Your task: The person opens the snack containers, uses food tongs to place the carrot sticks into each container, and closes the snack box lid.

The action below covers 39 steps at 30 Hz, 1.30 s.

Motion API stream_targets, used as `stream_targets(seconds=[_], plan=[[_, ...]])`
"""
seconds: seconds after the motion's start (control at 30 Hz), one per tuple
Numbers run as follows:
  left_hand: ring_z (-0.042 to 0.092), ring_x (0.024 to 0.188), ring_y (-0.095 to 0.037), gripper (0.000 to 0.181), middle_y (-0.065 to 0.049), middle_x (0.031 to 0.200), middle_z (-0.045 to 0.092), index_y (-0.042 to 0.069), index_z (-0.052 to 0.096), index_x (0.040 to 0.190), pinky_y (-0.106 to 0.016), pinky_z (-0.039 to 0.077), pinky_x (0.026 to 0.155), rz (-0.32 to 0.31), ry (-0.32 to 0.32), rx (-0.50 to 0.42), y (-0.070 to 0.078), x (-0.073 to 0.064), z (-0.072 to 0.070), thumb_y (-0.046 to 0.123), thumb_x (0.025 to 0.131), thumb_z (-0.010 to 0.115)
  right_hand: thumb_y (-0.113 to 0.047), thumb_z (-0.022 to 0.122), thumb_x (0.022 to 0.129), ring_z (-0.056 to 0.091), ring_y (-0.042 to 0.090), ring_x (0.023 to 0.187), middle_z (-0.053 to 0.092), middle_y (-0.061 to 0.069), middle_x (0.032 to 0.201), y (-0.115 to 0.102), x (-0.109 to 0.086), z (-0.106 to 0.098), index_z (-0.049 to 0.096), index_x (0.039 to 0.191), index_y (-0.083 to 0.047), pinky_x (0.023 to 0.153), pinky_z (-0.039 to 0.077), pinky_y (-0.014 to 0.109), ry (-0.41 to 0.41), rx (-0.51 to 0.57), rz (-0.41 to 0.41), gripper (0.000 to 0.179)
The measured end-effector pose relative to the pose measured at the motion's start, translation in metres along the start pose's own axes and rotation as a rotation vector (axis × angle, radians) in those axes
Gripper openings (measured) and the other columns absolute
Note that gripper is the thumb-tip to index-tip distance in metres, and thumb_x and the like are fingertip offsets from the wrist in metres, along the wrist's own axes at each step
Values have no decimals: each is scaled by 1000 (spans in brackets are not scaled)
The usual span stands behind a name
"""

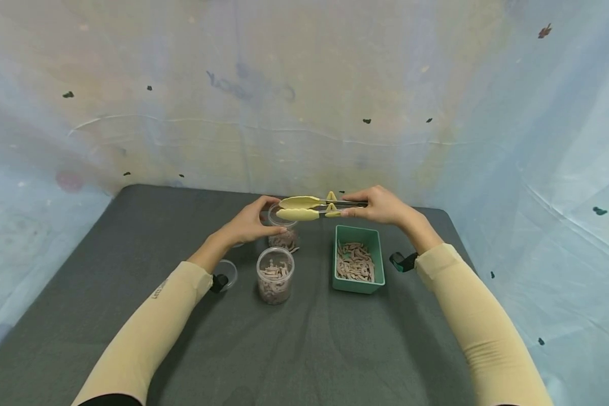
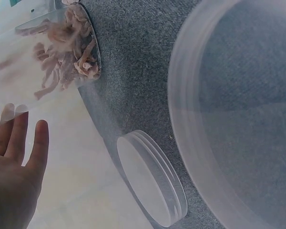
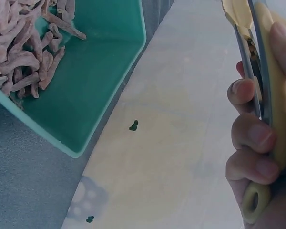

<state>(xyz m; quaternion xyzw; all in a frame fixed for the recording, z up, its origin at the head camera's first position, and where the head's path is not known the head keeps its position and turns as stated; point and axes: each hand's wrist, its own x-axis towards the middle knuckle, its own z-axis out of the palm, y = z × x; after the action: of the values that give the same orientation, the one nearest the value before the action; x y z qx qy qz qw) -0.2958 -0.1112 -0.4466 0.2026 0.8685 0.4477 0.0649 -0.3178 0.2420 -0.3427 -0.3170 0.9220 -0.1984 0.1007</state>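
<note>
My left hand [image 1: 251,221] grips the far clear plastic jar [image 1: 284,241] near its top, thumb on the near side. Pale brown curled strips lie in the bottom of this jar [image 2: 69,52]. In the right hand [image 1: 380,206] is a pair of tongs [image 1: 304,208] with yellow heads, held level. The heads hang over the far jar's mouth, slightly apart, and no strip shows between them. A second clear jar [image 1: 276,290], with more strips inside, stands nearer. Right of the jars, below the right hand, sits a green rectangular tub [image 1: 358,286] of the same strips.
A clear round lid [image 1: 227,273] lies left of the near jar, partly behind the left wrist. Another lid [image 2: 152,179] shows beyond it in the left wrist view. Dark grey cloth [image 1: 294,361] covers the table, and a pale patterned sheet [image 1: 304,96] hangs behind.
</note>
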Motion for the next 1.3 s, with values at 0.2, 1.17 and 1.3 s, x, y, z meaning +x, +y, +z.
stream_targets(seconds=[0.2,1.17,1.3], plan=[[46,139,-37,82,-14,152,47,10,39,156,-55,44,109,13,-15,-15,0,2,2,37,92,82,-38,72,100,53,19,67,67,16,138,2,-14,-2,62,145,-8,71,44,40,38,16,-18,55],[44,141,-39,79,-13,153,48,11,39,155,-55,42,111,26,-3,-14,-6,-4,-8,36,93,81,-59,72,92,64,11,79,73,1,105,21,-108,-31,62,146,-10,68,53,37,-248,-286,44,73],[44,140,-41,79,-15,153,47,10,38,156,-55,42,111,26,-8,-19,-4,-6,-7,35,93,81,-63,73,89,52,11,66,60,-5,80,15,-99,-25,61,147,-10,56,42,32,-277,-335,105,79]])
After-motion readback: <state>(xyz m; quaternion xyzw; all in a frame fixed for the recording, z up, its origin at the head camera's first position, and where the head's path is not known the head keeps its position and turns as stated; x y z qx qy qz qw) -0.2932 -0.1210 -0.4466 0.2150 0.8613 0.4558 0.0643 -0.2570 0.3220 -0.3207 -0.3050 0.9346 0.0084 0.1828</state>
